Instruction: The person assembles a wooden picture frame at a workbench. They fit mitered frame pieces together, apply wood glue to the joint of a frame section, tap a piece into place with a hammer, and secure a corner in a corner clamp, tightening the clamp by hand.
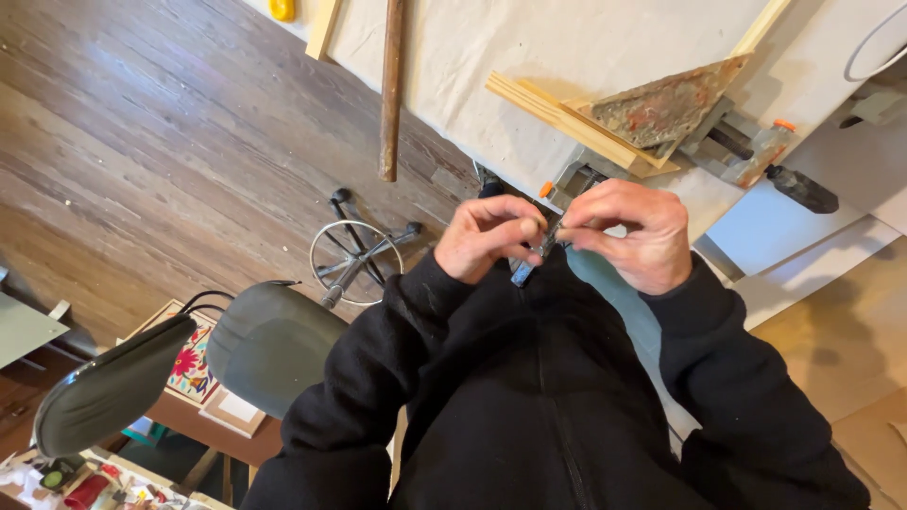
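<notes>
Blue-handled tool (525,270) sits pinched between both hands, left hand (491,238) and right hand (631,234) clenched on it, just below the clamp (756,151) (keep fingertips steady, grip close).

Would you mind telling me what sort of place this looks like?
Probably a home woodworking or framing workshop: wooden strips clamped in a corner clamp on a cloth-covered bench, with a swivel stool alongside.

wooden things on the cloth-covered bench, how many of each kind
Round brown pole: 1
Pale flat strips at the cloth's edges: 2
Clamped pale frame moulding: 1
Total: 4
Both hands, left and right, pinch a small blue-handled tool, not counted.
</notes>
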